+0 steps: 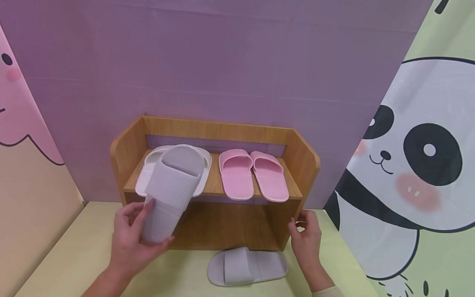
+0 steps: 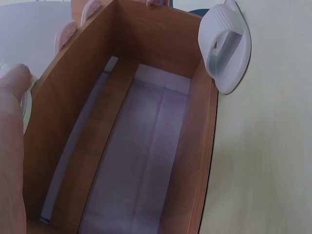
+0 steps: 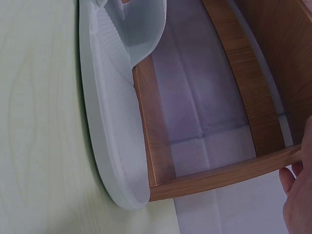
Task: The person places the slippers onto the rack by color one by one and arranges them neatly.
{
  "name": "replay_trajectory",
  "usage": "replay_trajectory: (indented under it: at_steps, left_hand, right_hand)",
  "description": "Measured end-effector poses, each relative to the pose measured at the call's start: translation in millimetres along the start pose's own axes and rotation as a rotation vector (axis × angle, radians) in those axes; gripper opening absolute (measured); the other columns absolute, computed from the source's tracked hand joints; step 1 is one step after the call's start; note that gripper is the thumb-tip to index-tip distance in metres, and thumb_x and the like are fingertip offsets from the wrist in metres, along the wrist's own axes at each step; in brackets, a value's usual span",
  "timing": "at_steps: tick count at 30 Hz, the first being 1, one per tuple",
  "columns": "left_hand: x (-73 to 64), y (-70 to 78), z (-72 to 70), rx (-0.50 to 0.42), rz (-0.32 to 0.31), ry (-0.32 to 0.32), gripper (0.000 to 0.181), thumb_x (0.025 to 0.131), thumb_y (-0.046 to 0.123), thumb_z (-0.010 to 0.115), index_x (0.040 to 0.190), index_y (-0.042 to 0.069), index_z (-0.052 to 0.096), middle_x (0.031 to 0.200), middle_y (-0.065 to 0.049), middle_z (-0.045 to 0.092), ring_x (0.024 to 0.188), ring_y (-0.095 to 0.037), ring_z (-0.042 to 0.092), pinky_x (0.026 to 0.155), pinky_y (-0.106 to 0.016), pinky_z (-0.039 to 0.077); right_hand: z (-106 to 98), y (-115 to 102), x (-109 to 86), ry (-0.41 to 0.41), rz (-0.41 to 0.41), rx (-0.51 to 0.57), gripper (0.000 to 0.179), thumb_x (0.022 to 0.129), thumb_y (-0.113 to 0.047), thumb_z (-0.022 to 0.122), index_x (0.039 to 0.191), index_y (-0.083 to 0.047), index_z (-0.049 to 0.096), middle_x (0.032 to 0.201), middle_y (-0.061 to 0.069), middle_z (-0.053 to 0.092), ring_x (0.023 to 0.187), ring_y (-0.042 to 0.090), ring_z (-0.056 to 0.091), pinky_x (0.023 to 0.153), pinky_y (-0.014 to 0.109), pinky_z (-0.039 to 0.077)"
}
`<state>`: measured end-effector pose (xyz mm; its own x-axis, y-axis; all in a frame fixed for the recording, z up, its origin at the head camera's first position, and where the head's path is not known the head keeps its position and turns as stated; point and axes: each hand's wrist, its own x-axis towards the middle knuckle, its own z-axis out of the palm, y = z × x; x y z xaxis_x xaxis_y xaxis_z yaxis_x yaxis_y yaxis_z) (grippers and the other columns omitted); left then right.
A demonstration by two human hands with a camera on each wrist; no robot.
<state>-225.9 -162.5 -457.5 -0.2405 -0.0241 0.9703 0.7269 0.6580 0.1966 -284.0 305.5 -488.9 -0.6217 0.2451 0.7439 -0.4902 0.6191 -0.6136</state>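
Note:
In the head view my left hand (image 1: 130, 239) grips a light grey slipper (image 1: 168, 198) by its heel end, tilted toe up in front of the wooden shoe rack (image 1: 215, 130). Behind it, a pair of white slippers (image 1: 148, 167) on the upper shelf is partly hidden. My right hand (image 1: 307, 237) holds the front edge of the rack's right side panel with curled fingers; the right wrist view shows fingers (image 3: 286, 180) at that panel. The matching grey slipper (image 1: 246, 267) lies sideways on the table before the rack, toe to the left.
Two pink slippers (image 1: 236, 175) stand side by side on the right of the upper shelf. Below is the lower compartment (image 1: 226, 225) with an open back. The rack stands on a pale yellow table (image 1: 89, 231) against a purple cloth wall (image 1: 222, 62); a panda-print curtain (image 1: 408, 165) hangs right.

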Motion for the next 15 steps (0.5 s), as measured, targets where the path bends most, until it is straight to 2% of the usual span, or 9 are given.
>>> replay_trajectory:
  at_steps: [3,8,15]
  left_hand:
    - [0.4,2.6,2.7,-0.017,0.015,-0.03,0.092,0.088,0.072,0.077,0.141,-0.003,0.07,0.128,-0.038,0.054,0.112,-0.024,0.059,0.104,-0.013,0.042]
    - [0.4,7.3,5.9,-0.021,0.012,-0.079,0.092,0.089,0.073,0.075,0.142,-0.001,0.07,0.129,-0.034,0.056,0.109,-0.033,0.058,0.098,-0.018,0.045]
    - [-1.7,12.3,12.5,-0.033,0.051,-0.12,0.087,0.091,0.071,0.072,0.142,0.0,0.071,0.129,-0.031,0.057,0.103,-0.031,0.059,0.087,-0.025,0.05]
  right_hand:
    - [0,0,-0.1,-0.002,0.004,0.001,0.028,0.092,0.016,0.072,0.116,0.004,0.063,0.11,0.012,0.068,0.094,0.006,0.063,0.078,0.009,0.052]
    - [0,-1,0.2,-0.009,0.019,-0.008,0.028,0.093,0.015,0.072,0.118,0.004,0.063,0.112,0.012,0.068,0.096,0.006,0.062,0.079,0.007,0.05]
    - [1,0,0.1,-0.012,0.029,-0.027,0.028,0.094,0.014,0.072,0.119,0.003,0.063,0.113,0.011,0.068,0.096,0.009,0.063,0.08,0.006,0.05]
